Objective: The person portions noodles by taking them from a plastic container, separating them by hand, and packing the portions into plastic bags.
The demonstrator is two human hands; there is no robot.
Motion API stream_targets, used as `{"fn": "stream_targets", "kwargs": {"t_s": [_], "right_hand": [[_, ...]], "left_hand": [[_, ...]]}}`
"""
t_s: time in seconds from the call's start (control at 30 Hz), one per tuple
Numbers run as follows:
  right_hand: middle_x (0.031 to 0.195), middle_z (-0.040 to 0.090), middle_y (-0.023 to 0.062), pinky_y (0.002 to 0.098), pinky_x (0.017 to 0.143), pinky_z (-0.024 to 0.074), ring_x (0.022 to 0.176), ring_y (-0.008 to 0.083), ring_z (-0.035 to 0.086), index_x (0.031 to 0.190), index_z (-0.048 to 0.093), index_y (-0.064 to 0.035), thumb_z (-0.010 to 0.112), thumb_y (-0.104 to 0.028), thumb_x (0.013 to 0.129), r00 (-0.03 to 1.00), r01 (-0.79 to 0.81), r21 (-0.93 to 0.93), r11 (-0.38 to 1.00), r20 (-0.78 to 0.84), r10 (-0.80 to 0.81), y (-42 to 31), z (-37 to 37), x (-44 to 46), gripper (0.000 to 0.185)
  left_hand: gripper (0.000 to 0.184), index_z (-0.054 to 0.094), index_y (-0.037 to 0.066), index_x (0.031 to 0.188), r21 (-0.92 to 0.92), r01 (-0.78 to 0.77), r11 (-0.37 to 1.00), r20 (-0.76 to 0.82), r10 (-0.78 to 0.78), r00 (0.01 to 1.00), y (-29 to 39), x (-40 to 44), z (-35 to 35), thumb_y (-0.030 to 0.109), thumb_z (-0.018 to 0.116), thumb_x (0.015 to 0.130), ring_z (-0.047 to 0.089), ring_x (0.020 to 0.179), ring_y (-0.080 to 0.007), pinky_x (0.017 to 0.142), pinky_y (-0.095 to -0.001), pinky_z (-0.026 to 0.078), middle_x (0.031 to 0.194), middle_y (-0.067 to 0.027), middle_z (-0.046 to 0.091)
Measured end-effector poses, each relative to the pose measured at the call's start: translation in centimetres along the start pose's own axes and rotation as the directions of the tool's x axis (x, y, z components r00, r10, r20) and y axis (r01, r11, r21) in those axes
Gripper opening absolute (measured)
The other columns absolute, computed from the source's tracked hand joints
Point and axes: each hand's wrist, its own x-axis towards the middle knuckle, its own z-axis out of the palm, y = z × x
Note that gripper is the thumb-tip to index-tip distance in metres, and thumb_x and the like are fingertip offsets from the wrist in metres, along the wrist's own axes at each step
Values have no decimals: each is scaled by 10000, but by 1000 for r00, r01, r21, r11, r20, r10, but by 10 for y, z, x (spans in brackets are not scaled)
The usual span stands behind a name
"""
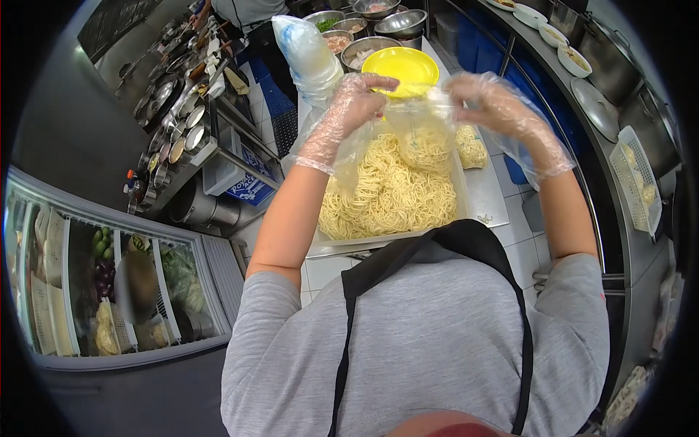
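A clear plastic bag with noodles in its bottom hangs between my hands, above a white tray heaped with loose noodles. Both hands wear clear plastic gloves. My left hand pinches the bag's top edge on one side, fingers bent inward. On the other side, my right hand is at the bag's top corner, blurred by motion, so its grip is unclear. Just behind the bag lies a yellow plate. A filled bag of noodles rests right of the tray.
Stacked plastic bags stand behind my left hand. Metal bowls of food fill the table's far end, near another person. Left are a utensil-laden shelf and an open chiller; right, a counter with pots.
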Motion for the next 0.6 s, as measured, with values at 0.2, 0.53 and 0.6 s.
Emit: {"fn": "stream_targets", "kwargs": {"t_s": [0.2,0.53,0.6], "right_hand": [[896,547,45,277,717,462,792,129,516,850,471,-24,691,-124,771,930,44,567,823,-325,174,-37,37,14,255],[789,514,48,269,736,441,803,92,508,935,520,-7,602,-99,846,913,133,761,635,-343,219,-42,42,55,152],[808,551,26,271,743,454,799,108,527,943,536,5,602,-97,847,923,210,600,772,-382,45,-58,30,59,155]], "left_hand": [[368,644,4,1046,-364,-170,916,-89,147,985,22,-2,31,-29,466,726,541,612,-79,604,-225,484,973,-43,652],[757,299,-2,1359,106,-434,895,-425,435,793,-46,-21,99,235,715,773,423,1203,-303,1008,-373,345,1397,-151,325],[731,290,-8,1365,27,-430,902,-378,408,831,-44,-18,101,230,686,798,388,1239,-316,1040,-390,304,1400,-157,329]]}}
